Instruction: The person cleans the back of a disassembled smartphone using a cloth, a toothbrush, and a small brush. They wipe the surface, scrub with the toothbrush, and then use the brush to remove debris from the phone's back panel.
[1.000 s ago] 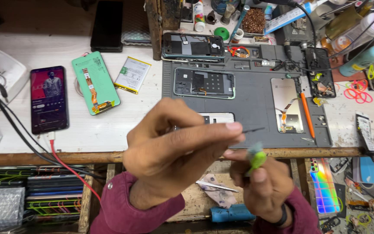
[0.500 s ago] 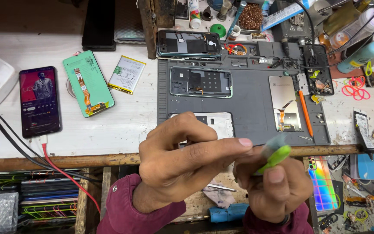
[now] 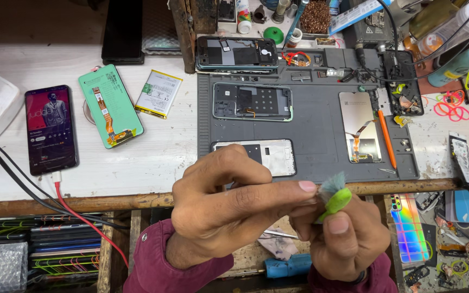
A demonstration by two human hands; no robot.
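Observation:
My right hand [image 3: 348, 244] holds a small bright green tool [image 3: 336, 202] between thumb and fingers, just in front of the bench edge. A pale blue-grey tuft [image 3: 332, 184] sticks up from its top. My left hand [image 3: 229, 211] reaches across from the left, its forefinger stretched out and its fingertips pinched against the tuft end of the green tool. Whatever else lies between those fingertips is hidden. Both hands hover below the grey work mat [image 3: 310, 157], over the wooden edge [image 3: 109, 202].
On the mat lie an open phone frame [image 3: 252, 101], a white-backed frame [image 3: 275, 154], a screen panel [image 3: 359, 127] and an orange tool [image 3: 386, 138]. To the left are a lit phone [image 3: 50, 127] on a red cable [image 3: 82, 217], a green display panel [image 3: 109, 106] and a battery [image 3: 158, 93].
A thin metal tip that showed at my left fingertips is no longer visible. Both hands stay together while the green tool has turned, with its tuft now up.

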